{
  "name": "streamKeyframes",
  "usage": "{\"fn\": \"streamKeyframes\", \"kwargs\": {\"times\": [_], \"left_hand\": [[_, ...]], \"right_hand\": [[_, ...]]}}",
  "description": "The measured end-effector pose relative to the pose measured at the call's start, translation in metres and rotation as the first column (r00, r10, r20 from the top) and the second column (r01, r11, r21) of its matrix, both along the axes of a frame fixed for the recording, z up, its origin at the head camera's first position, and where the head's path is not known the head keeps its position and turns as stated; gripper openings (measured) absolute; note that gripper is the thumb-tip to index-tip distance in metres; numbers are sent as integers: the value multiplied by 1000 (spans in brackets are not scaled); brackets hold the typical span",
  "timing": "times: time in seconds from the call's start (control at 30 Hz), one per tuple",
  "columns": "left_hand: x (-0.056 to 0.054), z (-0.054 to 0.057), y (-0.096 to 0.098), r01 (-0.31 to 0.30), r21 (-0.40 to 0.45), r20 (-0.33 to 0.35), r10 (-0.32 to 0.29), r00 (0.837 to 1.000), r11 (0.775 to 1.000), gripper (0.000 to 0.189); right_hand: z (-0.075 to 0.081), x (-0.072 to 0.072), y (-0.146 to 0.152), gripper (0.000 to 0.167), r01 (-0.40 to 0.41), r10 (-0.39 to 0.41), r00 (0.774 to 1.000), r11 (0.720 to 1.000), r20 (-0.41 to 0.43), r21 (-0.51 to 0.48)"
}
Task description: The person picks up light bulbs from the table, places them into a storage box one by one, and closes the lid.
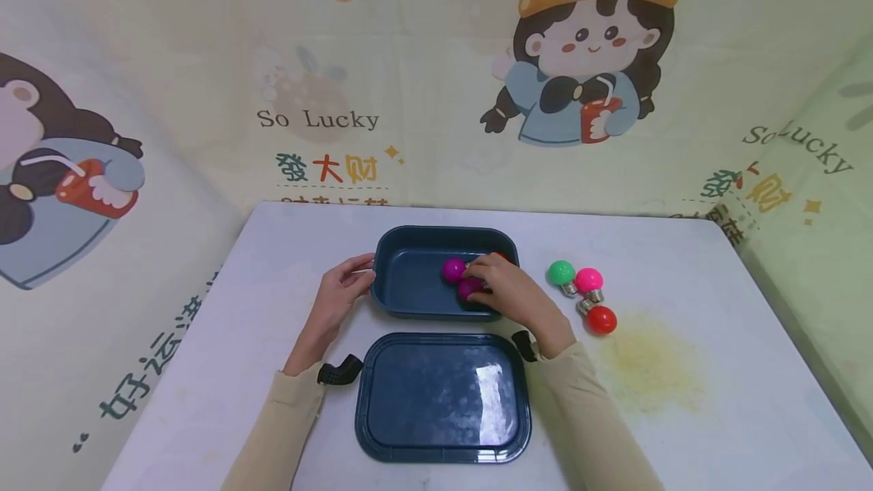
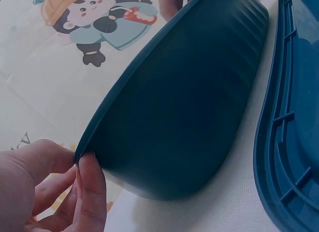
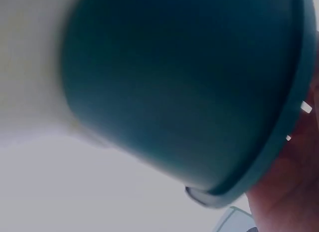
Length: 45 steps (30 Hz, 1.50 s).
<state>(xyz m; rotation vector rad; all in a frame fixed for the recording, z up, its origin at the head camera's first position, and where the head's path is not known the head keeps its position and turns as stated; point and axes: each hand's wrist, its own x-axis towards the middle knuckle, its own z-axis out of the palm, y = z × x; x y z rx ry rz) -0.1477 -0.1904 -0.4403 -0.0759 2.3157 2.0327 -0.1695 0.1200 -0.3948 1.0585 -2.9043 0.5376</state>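
A dark blue plastic box stands on the table with its open side up. My left hand pinches the box's left rim between thumb and finger, as the left wrist view shows closely. Reaching over the box's right end, my right hand has its fingers and thumb around a purple light bulb. Just behind that one lies another purple light bulb. A bit of red shows past the right hand, mostly hidden. In the right wrist view the box wall covers the fingertips.
A dark blue lid lies flat in front of the box, between the forearms. Right of the box are a green bulb, a pink bulb and a red bulb, all with metal screw bases. A printed cloth hangs behind the table.
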Motion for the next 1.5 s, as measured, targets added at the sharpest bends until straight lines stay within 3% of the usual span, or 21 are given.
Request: {"fn": "streamKeyframes", "kwargs": {"times": [0.3, 0.83, 1.5], "left_hand": [[0, 2, 0, -2, 2, 4, 2, 1000, 1000, 44], [0, 2, 3, 13, 20, -7, -13, 1000, 1000, 43], [1, 4, 1, 0, 9, 19, 0, 1000, 1000, 43]], "right_hand": [[10, 6, 7, 39, -14, 13, 998, 1000, -66, -19], [23, 10, 42, 44, 81, -83, 996, 996, -42, -37], [17, 11, 74, 46, 164, -164, 986, 986, -4, -23]]}}
